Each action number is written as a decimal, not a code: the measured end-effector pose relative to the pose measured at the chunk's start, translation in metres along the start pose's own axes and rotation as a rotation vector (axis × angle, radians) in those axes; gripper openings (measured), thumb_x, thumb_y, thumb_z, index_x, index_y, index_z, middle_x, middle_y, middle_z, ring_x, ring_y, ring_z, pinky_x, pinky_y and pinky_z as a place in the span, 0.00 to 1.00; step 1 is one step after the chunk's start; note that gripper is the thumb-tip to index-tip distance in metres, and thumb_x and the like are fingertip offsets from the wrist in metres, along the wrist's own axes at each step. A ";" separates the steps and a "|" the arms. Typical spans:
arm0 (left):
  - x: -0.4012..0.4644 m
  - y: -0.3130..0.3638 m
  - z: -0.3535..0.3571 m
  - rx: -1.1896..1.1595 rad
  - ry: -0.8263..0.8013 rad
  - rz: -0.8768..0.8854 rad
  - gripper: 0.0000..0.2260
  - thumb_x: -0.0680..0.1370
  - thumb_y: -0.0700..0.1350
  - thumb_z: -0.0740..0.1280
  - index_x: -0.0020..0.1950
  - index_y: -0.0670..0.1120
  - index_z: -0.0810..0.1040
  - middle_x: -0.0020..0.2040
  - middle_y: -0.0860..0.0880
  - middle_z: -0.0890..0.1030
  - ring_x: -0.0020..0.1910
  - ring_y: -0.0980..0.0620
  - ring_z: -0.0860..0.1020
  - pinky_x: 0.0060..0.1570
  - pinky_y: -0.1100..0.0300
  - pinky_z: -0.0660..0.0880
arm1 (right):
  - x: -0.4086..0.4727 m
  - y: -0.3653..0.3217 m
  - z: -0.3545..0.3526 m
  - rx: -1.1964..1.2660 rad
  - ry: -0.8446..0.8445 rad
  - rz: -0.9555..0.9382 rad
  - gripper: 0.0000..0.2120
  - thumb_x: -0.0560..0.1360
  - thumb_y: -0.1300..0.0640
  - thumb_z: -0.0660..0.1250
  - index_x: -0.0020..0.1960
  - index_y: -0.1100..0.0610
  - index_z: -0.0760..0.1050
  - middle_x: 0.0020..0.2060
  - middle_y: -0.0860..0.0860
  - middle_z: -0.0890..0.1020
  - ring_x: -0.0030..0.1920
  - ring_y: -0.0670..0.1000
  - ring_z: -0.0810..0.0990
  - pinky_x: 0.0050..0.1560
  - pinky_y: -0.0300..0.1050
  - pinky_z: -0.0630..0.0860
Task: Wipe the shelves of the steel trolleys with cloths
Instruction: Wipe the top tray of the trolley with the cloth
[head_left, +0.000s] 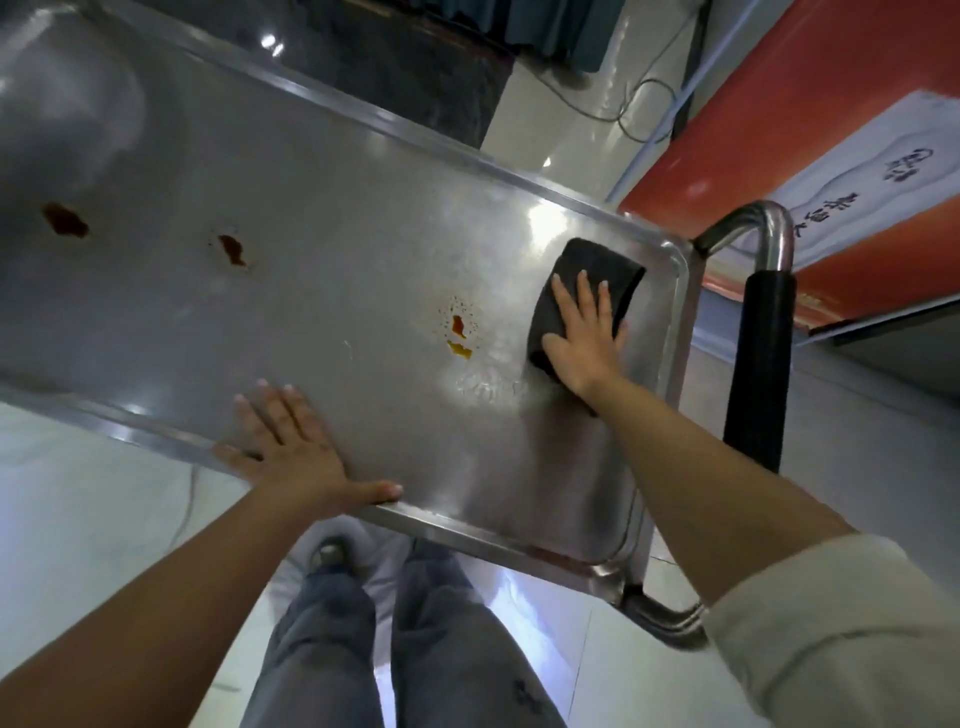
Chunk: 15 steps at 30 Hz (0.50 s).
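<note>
The steel trolley's top shelf (322, 291) fills the middle of the head view, running from the upper left down to the right. A dark folded cloth (597, 270) lies near the shelf's right end, and my right hand (584, 338) presses flat on it with straight fingers. My left hand (291, 447) rests flat on the shelf by its near rim, thumb along the edge. Reddish-brown stains mark the steel: one (460, 335) just left of the cloth, another (231, 249) further left and a third (65, 221) near the far left.
The trolley's handle (758, 332), steel tube with a black grip, stands off the right end. A red board with a white sign (831, 182) leans behind it. Cables (639, 104) trail on the glossy floor beyond the shelf. My legs and a shoe (332, 556) show below the near rim.
</note>
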<state>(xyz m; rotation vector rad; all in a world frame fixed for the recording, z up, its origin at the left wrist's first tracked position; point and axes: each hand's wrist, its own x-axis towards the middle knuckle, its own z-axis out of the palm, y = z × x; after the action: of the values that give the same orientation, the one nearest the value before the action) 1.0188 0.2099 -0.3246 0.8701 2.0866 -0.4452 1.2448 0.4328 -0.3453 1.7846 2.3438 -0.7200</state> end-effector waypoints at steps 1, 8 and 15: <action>0.001 0.000 0.001 -0.002 0.002 0.000 0.73 0.52 0.81 0.62 0.65 0.38 0.17 0.67 0.37 0.19 0.69 0.32 0.25 0.68 0.29 0.42 | 0.019 0.001 -0.011 0.018 -0.010 -0.006 0.36 0.74 0.54 0.59 0.77 0.40 0.48 0.78 0.45 0.42 0.77 0.49 0.36 0.73 0.62 0.37; 0.006 -0.002 0.003 -0.008 0.011 0.022 0.73 0.41 0.83 0.52 0.63 0.40 0.15 0.64 0.39 0.16 0.68 0.34 0.23 0.66 0.29 0.38 | 0.063 -0.002 -0.037 0.135 0.043 0.002 0.34 0.69 0.64 0.59 0.72 0.41 0.62 0.78 0.44 0.50 0.77 0.48 0.42 0.72 0.65 0.40; 0.000 -0.002 0.002 -0.030 0.033 0.041 0.73 0.50 0.82 0.62 0.63 0.39 0.15 0.64 0.38 0.16 0.68 0.33 0.24 0.67 0.29 0.40 | -0.057 0.010 0.016 0.157 0.132 0.046 0.23 0.78 0.43 0.57 0.72 0.39 0.61 0.78 0.41 0.47 0.76 0.45 0.37 0.71 0.61 0.33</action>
<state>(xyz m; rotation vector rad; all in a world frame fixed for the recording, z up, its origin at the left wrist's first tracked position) 1.0182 0.2072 -0.3254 0.9066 2.0965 -0.3789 1.2680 0.3776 -0.3413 2.0010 2.3789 -0.8245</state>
